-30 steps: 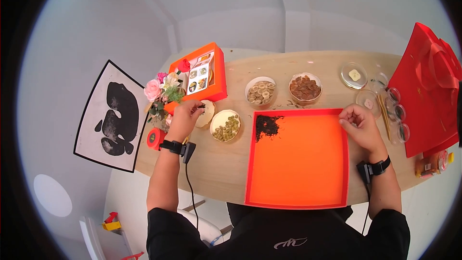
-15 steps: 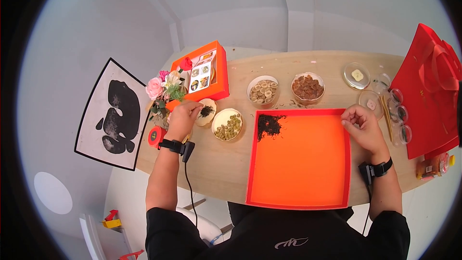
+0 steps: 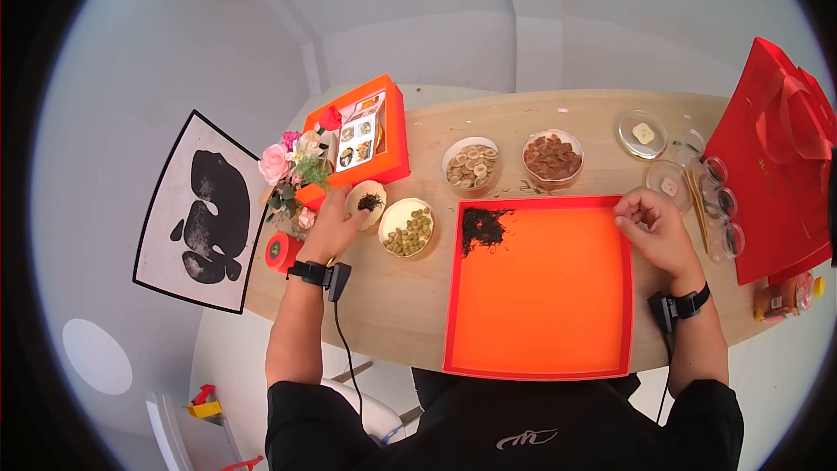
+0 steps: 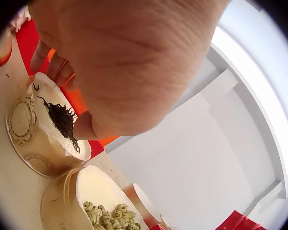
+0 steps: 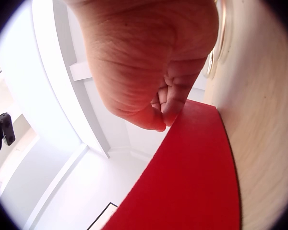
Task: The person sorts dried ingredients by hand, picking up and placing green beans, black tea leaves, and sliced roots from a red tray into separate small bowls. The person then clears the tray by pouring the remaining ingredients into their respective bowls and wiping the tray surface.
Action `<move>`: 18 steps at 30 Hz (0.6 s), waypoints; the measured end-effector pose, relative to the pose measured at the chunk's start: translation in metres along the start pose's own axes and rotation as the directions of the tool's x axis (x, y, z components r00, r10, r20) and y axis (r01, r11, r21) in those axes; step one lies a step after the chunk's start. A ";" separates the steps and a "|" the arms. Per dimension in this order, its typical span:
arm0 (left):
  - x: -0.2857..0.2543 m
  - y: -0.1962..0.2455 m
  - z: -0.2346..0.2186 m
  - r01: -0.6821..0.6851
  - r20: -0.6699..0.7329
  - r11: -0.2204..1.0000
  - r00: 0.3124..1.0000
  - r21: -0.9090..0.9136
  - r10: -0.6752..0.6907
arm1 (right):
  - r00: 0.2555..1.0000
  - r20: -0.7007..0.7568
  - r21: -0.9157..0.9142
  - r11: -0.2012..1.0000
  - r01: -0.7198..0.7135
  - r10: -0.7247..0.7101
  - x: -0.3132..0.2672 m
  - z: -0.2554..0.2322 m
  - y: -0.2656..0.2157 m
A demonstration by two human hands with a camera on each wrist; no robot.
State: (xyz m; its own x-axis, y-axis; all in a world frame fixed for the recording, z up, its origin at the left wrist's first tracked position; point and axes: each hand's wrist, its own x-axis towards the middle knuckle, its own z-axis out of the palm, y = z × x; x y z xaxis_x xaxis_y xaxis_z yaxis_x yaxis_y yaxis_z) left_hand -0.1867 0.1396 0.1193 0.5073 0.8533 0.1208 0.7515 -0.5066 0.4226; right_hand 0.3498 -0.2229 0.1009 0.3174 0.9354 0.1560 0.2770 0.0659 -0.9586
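My left hand (image 3: 333, 225) is at the left side of a small cream bowl (image 3: 356, 194) with a clump of dark tea leaves (image 3: 370, 202) in it. In the left wrist view the fingers (image 4: 55, 66) are spread along the far rim, apart from the thumb, whose tip (image 4: 84, 127) is beside the leaves. A square tray (image 3: 539, 375) with red walls and an orange floor holds more dark leaves (image 3: 482, 228) in its far left corner. At the tray's far right corner, my right hand (image 3: 656, 225) curls its fingers and pinches the red wall (image 5: 182, 167).
Bowls of rolled green leaves (image 3: 410, 231), pale dried slices (image 3: 472, 167) and brown dried pieces (image 3: 553, 160) line the table. Flowers and an orange box (image 3: 397, 122) stand at far left. Small glass dishes, wooden tongs (image 3: 697, 209) and a red bag (image 3: 767, 174) are on the right.
My left hand has let the dark leaves drop into the small bowl, and its fingers have opened and shifted to the bowl's left side. My right hand stays at the tray corner.
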 end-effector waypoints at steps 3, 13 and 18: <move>0.004 -0.013 0.002 0.103 0.101 0.989 0.991 -0.110 -0.092 | 1.000 0.006 -0.003 1.000 0.001 -0.001 0.000 0.000 -0.001; 0.002 0.005 -0.004 0.026 0.100 1.000 0.995 -0.011 -0.025 | 1.000 0.013 -0.015 1.000 -0.007 0.007 0.000 0.000 -0.004; -0.002 0.016 -0.010 0.089 0.117 0.995 0.990 -0.052 -0.082 | 1.000 0.013 -0.023 1.000 -0.007 0.007 0.000 0.000 -0.003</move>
State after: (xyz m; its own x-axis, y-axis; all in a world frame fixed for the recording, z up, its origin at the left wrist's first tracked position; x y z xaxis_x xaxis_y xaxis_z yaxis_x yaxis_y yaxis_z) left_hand -0.1799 0.1310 0.1350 0.4898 0.8716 -0.0201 0.7703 -0.4218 0.4781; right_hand 0.3494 -0.2231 0.1034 0.3077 0.9402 0.1459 0.2953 0.0513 -0.9540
